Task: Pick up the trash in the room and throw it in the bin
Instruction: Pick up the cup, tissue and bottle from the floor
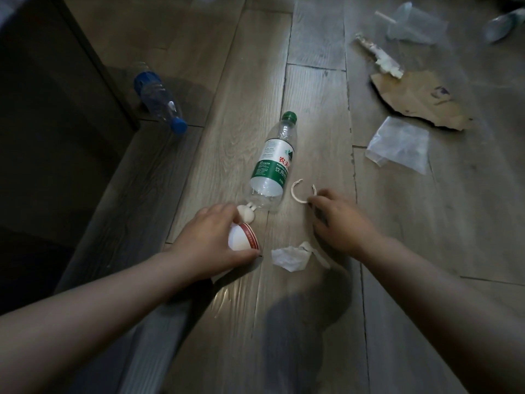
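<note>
My left hand [208, 241] grips a white paper cup [243, 237] with a red rim band, low over the wooden floor. A small white lump [246, 214] lies just beyond its fingertips. My right hand [338, 220] has its fingertips pinched on one end of a thin white curved ring piece [297, 194] lying on the floor. Between the hands lies a clear bottle with a green cap and green label [274, 163], on its side. A crumpled white tissue [291, 257] rests on the floor below my right hand. No bin is in view.
A clear bottle with a blue cap [159, 99] lies at the left by dark furniture [56, 95]. At the right lie a clear plastic bag [399, 145], torn brown cardboard [417, 99], a white crumbly strip [379, 56], a clear plastic cup [414, 24] and another bottle [502, 24].
</note>
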`<action>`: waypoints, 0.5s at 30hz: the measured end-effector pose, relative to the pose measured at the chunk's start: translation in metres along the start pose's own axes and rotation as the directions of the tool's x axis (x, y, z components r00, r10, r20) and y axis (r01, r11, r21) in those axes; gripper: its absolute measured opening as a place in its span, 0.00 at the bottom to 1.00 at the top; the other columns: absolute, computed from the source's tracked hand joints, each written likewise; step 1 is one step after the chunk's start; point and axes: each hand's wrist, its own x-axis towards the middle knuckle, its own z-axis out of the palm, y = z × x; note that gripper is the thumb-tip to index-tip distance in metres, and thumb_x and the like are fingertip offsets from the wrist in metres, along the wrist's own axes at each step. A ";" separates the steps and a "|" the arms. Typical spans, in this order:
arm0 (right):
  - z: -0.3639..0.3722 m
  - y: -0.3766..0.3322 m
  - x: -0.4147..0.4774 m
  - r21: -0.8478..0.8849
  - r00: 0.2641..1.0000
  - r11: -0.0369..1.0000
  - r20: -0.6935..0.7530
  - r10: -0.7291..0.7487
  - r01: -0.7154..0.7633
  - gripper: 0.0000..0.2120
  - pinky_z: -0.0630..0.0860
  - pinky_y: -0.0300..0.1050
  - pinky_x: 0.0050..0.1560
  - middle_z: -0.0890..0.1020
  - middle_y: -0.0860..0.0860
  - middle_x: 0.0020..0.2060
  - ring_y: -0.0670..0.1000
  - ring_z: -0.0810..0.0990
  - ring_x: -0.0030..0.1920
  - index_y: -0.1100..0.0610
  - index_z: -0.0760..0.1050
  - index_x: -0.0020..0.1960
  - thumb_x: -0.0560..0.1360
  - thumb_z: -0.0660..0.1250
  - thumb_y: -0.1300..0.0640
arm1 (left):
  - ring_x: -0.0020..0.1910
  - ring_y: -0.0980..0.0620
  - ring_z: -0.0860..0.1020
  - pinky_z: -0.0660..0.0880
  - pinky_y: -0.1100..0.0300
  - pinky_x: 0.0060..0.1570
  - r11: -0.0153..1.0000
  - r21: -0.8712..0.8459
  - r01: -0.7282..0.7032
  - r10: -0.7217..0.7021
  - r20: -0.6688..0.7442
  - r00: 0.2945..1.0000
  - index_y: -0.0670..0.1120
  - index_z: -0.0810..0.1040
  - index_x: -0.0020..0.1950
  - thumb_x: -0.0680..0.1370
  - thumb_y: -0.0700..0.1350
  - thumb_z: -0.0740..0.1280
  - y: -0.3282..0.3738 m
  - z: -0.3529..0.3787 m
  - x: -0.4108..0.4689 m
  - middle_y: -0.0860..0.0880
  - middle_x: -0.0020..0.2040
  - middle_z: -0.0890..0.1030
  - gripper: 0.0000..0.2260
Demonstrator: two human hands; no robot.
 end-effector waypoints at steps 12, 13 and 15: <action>0.026 -0.011 -0.093 0.179 0.993 0.977 0.063 0.103 -0.113 0.16 0.72 0.42 0.51 0.70 0.50 0.56 0.51 0.75 0.53 0.51 0.70 0.64 0.77 0.62 0.52 | 0.62 0.50 0.72 0.71 0.57 0.61 0.970 -0.199 0.140 -0.116 0.126 0.985 0.58 0.59 0.74 0.62 0.63 0.75 0.022 0.020 -0.015 0.48 0.67 0.65 0.45; 0.029 -0.016 -0.096 0.208 0.994 0.974 0.074 0.081 -0.095 0.16 0.71 0.40 0.50 0.70 0.50 0.56 0.51 0.75 0.53 0.51 0.70 0.64 0.77 0.62 0.52 | 0.61 0.50 0.72 0.71 0.57 0.61 0.961 -0.228 0.155 -0.129 0.125 0.984 0.57 0.60 0.74 0.62 0.63 0.75 0.022 0.021 -0.015 0.48 0.67 0.66 0.45; 0.033 -0.026 -0.100 0.281 0.995 0.958 0.102 0.023 -0.051 0.17 0.71 0.39 0.52 0.70 0.48 0.57 0.48 0.73 0.53 0.50 0.69 0.66 0.78 0.61 0.53 | 0.58 0.50 0.75 0.75 0.53 0.58 0.941 -0.283 0.188 -0.155 0.136 0.979 0.56 0.61 0.74 0.59 0.67 0.73 0.023 0.019 -0.016 0.48 0.65 0.70 0.47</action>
